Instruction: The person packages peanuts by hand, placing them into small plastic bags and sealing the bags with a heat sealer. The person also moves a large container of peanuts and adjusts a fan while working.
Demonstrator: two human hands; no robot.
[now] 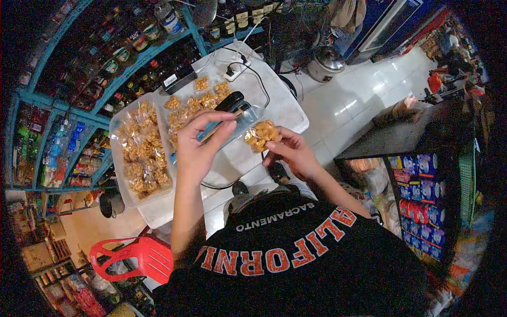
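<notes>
My right hand (294, 153) grips a small clear plastic bag of golden-brown, nut-like snacks (260, 136), with the thumb across its lower right side. The bag's clear upper end lies by a blue device with a black arm (231, 101), which looks like a bag sealer. My left hand (199, 138) is over this device, its thumb and fingers curved with a narrow gap between their tips, and I see nothing held there. Left of it, a translucent plastic tub (114, 142) contains several filled bags. More filled bags (203, 101) lie on the white table (288, 108) behind my left hand.
A power strip (232, 74) with black cords sits at the table's far end, beside a dark box (178, 82). Blue shelves (150, 53) of bottles stand to the left. A red plastic chair (150, 259) is at lower left. Hanging packets (422, 198) fill a rack at right.
</notes>
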